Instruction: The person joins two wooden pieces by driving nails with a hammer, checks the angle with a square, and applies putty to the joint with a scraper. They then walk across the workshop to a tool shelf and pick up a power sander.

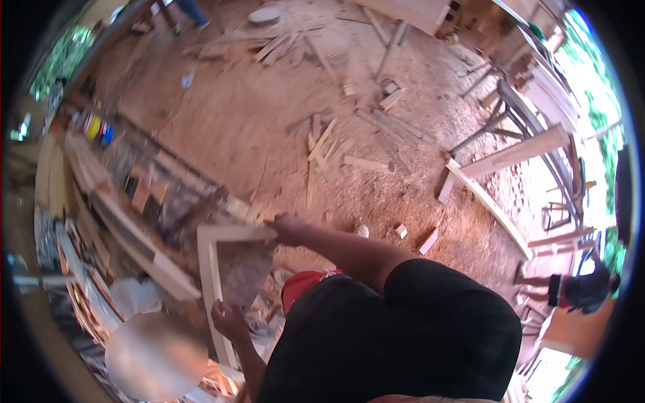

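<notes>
A pale wooden frame (209,269) with a squared corner is held out in front of my body at the lower left. My right hand (291,230) closes around the far end of its upper rail. Lower down, my left hand (230,320) grips the long side rail, with the fingers partly hidden behind the wood. The frame's near end is partly cut off by a blurred round patch and my forearm. Under the frame lie a cluttered work surface and scraps, too dim to make out well.
Long wooden boards (144,252) and a bottle or can with coloured labels (94,126) lie at the left. Offcuts (322,151) litter the sawdust floor (222,114). A plank on a trestle (517,153) stands at right. A person (584,289) is at far right; another's legs (191,12) show at top.
</notes>
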